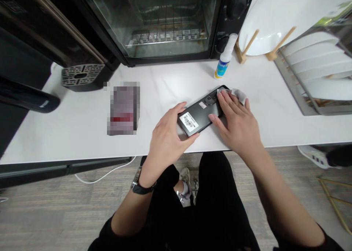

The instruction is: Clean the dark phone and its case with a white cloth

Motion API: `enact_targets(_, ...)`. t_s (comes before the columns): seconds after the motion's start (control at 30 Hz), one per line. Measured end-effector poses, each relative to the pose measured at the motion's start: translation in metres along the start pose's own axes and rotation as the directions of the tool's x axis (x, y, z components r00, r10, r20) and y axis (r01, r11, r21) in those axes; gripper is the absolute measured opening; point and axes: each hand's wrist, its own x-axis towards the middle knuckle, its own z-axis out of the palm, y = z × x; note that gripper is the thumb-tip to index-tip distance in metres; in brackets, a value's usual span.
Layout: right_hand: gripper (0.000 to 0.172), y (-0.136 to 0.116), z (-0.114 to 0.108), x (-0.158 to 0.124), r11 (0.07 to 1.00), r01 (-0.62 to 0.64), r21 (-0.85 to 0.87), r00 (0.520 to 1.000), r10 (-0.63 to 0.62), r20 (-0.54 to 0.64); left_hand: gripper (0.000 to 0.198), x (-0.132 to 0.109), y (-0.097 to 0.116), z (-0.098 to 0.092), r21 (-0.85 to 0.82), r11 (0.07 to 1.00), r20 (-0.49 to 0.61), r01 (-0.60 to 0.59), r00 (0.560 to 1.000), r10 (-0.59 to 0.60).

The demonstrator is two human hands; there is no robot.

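Phone [205, 115] is lying back-up on the worktop [82, 133], close to the front edge and sitting at a slant, though I can't tell if it's resting totally flat. Its camera end is pointing away to the right, and the white barcode label [189, 122] is showing at the near left end. Left hand [167, 135] is pinching that label end, thumb and fingers bracing the two long sides. Right hand [239, 124] is pressing a crumpled white wipe [240, 96] onto the camera end, fingers lying nearly straight and side by side, thumb sticking out to the near long edge. Can't tell if those fingers are also gripping the wipe underneath.

Little spray bottle [224, 60] is standing just behind the phone, near the oven [173, 56]. Over to the right, a big white plate [264, 31] is leaning in a wooden stand [249, 47], and more white plates [316, 66] are sitting in a metal rack [294, 84]. Way off left, some pixelated object [122, 104] is lying on the worktop, too blurred out to identify. Black watch [139, 181] is wrapping the left wrist.
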Motion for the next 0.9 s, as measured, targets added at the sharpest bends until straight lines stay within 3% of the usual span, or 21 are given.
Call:
enact_targets(0.13, 0.067, -0.021, 0.004, 0.007, 0.999, 0.019, 0.047, 1.000, -0.019, -0.002, 0.085, 0.000, 0.001, 0.000, 0.002, 1.000, 0.007, -0.010, 1.000, 0.010)
enact_targets(0.3, 0.063, -0.060, -0.003, -0.008, 0.945, 0.213, 0.249, 0.961, -0.248, 0.120, 0.082, -0.001, -0.002, -0.001, 0.008, 1.000, 0.020, -0.011, 1.000, 0.010)
enact_targets(0.4, 0.057, -0.071, -0.009, -0.024, 0.906, 0.240, 0.349, 0.933, -0.315, 0.175, 0.085, -0.002, -0.003, 0.001, 0.027, 1.000, 0.036, -0.008, 0.999, 0.007)
enact_targets(0.6, 0.063, -0.044, -0.016, -0.036, 0.961, 0.210, 0.181, 0.965, -0.233, 0.118, 0.087, 0.000, 0.001, 0.003, 0.081, 0.996, 0.008, -0.022, 1.000, 0.021)
enact_targets(0.77, 0.071, -0.007, -0.013, -0.013, 0.996, 0.079, 0.051, 0.996, -0.081, 0.043, 0.091, 0.001, -0.001, 0.004, 0.073, 0.996, -0.010, -0.053, 0.998, 0.054)
enact_targets(0.9, 0.082, -0.003, -0.001, 0.009, 0.995, 0.062, 0.080, 0.998, -0.062, 0.003, 0.092, 0.000, -0.001, 0.003, 0.064, 0.997, -0.001, -0.045, 0.999, 0.046)
